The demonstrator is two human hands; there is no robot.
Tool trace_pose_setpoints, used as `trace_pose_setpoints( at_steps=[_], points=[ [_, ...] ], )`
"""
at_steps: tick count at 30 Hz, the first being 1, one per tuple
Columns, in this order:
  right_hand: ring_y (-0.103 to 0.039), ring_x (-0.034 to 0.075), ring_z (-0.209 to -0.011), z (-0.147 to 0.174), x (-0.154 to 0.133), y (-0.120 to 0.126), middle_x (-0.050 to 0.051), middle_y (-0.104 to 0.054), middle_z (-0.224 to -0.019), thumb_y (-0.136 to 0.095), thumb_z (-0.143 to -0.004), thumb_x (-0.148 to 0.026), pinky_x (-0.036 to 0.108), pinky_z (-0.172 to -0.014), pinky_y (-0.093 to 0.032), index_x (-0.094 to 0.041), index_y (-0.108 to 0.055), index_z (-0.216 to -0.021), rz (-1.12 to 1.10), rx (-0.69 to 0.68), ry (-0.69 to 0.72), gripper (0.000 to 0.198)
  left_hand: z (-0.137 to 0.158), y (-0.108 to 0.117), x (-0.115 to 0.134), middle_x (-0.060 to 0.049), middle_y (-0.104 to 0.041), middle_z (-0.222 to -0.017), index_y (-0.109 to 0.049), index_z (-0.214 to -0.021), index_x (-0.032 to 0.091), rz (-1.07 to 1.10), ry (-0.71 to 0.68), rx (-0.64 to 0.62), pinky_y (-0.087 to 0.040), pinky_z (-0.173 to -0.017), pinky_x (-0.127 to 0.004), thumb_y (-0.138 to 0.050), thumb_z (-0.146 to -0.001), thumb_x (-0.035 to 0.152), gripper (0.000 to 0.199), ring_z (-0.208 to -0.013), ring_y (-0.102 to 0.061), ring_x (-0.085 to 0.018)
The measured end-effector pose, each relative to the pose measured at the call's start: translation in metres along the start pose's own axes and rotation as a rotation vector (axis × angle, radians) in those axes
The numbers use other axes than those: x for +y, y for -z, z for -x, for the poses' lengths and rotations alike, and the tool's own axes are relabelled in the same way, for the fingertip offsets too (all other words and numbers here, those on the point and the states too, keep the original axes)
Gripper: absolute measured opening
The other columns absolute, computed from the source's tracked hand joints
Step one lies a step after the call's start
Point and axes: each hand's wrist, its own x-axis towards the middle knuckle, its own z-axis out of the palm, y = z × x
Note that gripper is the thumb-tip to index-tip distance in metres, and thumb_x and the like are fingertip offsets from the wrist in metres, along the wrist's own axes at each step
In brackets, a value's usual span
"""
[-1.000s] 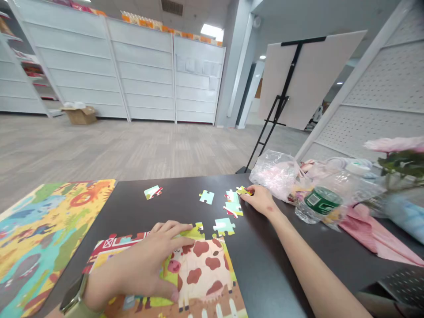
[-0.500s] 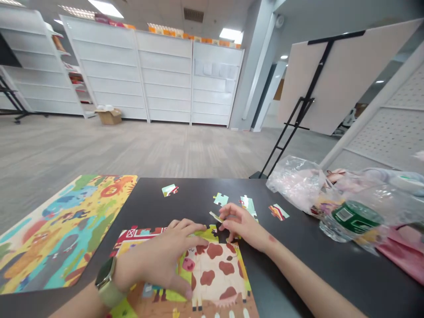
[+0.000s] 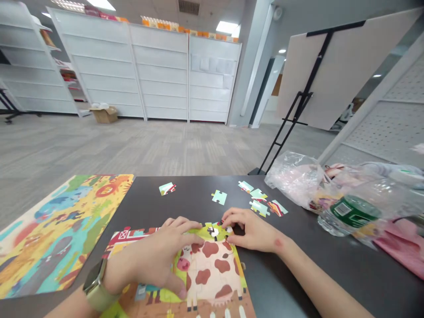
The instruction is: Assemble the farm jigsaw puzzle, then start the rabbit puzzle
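Note:
A partly joined jigsaw puzzle (image 3: 212, 265) lies at the table's near edge, showing a brown-spotted cow and a red barn. My left hand (image 3: 165, 251), with a watch at the wrist, rests over its left part, thumb and fingers spread. At the top right corner, my right hand (image 3: 247, 227) has its thumb and fingertips around a green puzzle piece (image 3: 222, 234) with part of a black-and-white animal. That piece lies flat against the cow section; the fingertips hide its right side. Beyond my right hand are several loose pieces (image 3: 259, 208), pale blue with some red.
To the left lies a colourful animal picture board (image 3: 66, 225). One loose piece (image 3: 167, 189) and another pale piece (image 3: 219, 197) lie towards the table's far edge. At the right are a green-labelled bottle (image 3: 356, 214) and clear plastic bags (image 3: 294, 176). A black-legged easel (image 3: 298, 106) stands behind.
My right hand has brought the piece, earlier held tilted above the table, down to the puzzle's top right corner. More loose pieces show behind it. The left hand stays spread on the puzzle.

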Motion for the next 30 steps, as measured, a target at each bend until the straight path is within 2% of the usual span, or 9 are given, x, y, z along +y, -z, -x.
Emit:
trace_pose_setpoints(
  at_steps=[4, 10, 16, 19, 22, 24, 26, 30],
  points=[
    [-0.061, 0.01, -0.073, -0.001, 0.003, 0.001, 0.004, -0.068, -0.112, -0.079, -0.079, -0.021, 0.025, -0.071, -0.049, -0.021, -0.08, -0.097, -0.015, -0.017, -0.036, 0.019, -0.001, -0.001, -0.001, -0.011, -0.048, -0.153, -0.057, -0.143, 0.037, 0.0, -0.012, 0.001, -0.038, -0.109, -0.06, -0.086, -0.067, 0.063, 0.085, -0.137, -0.043, -0.044],
    [-0.067, 0.018, -0.095, 0.0, 0.001, -0.001, 0.005, -0.067, -0.111, -0.081, -0.082, -0.026, 0.029, -0.086, -0.05, -0.022, -0.081, -0.1, 0.023, -0.006, -0.045, 0.019, -0.002, 0.0, 0.0, -0.013, -0.048, -0.153, -0.059, -0.14, 0.034, 0.01, -0.002, -0.013, -0.038, -0.109, -0.059, -0.085, -0.068, 0.063, 0.082, -0.136, -0.043, -0.044],
    [-0.066, 0.018, -0.093, 0.001, -0.001, -0.002, 0.005, -0.065, -0.109, -0.081, -0.082, -0.028, 0.03, -0.086, -0.05, -0.023, -0.081, -0.1, 0.07, -0.007, -0.087, 0.019, 0.0, 0.002, 0.001, -0.012, -0.048, -0.152, -0.06, -0.138, 0.034, 0.016, 0.021, -0.022, -0.037, -0.11, -0.059, -0.084, -0.066, 0.066, 0.082, -0.136, -0.043, -0.044],
    [-0.066, 0.018, -0.09, 0.001, -0.002, -0.002, 0.004, -0.064, -0.108, -0.081, -0.08, -0.03, 0.031, -0.083, -0.051, -0.023, -0.08, -0.098, 0.08, -0.01, -0.092, 0.019, -0.002, -0.001, 0.004, -0.011, -0.049, -0.149, -0.056, -0.142, 0.034, -0.012, 0.017, -0.023, -0.037, -0.109, -0.058, -0.081, -0.071, 0.066, 0.082, -0.133, -0.044, -0.042],
    [-0.066, 0.018, -0.088, 0.001, -0.004, -0.004, 0.005, -0.065, -0.108, -0.07, -0.086, -0.019, 0.03, -0.082, -0.051, -0.023, -0.077, -0.101, 0.111, 0.0, -0.043, 0.017, -0.008, -0.01, 0.012, -0.011, -0.052, -0.141, -0.049, -0.149, 0.034, -0.067, 0.01, 0.048, -0.04, -0.104, -0.053, -0.074, -0.08, 0.063, 0.079, -0.125, -0.047, -0.039],
    [-0.066, 0.018, -0.093, 0.0, -0.003, -0.006, 0.006, -0.066, -0.109, -0.053, -0.089, -0.006, 0.03, -0.086, -0.051, -0.022, -0.073, -0.107, 0.141, 0.049, -0.021, 0.031, -0.012, -0.017, 0.017, -0.01, -0.053, -0.135, -0.05, -0.148, 0.034, -0.099, 0.025, 0.105, -0.041, -0.102, -0.051, -0.07, -0.084, 0.061, 0.072, -0.12, -0.048, -0.037],
    [-0.066, 0.018, -0.101, -0.001, 0.002, -0.003, 0.006, -0.068, -0.109, -0.043, -0.086, 0.003, 0.029, -0.091, -0.049, -0.021, -0.069, -0.112, 0.201, 0.131, -0.077, 0.044, -0.016, -0.023, 0.02, -0.009, -0.053, -0.133, -0.052, -0.144, 0.033, -0.108, 0.057, 0.124, -0.041, -0.101, -0.049, -0.067, -0.087, 0.058, 0.064, -0.118, -0.048, -0.035],
    [-0.066, 0.02, -0.104, 0.004, 0.024, 0.019, 0.007, -0.071, -0.11, -0.043, -0.083, 0.005, 0.029, -0.093, -0.046, -0.02, -0.069, -0.111, 0.391, 0.305, -0.382, 0.046, -0.016, -0.028, 0.019, -0.01, -0.05, -0.136, -0.054, -0.142, 0.031, -0.086, 0.094, 0.112, -0.04, -0.103, -0.049, -0.065, -0.089, 0.06, 0.061, -0.121, -0.046, -0.036]
  ],
)
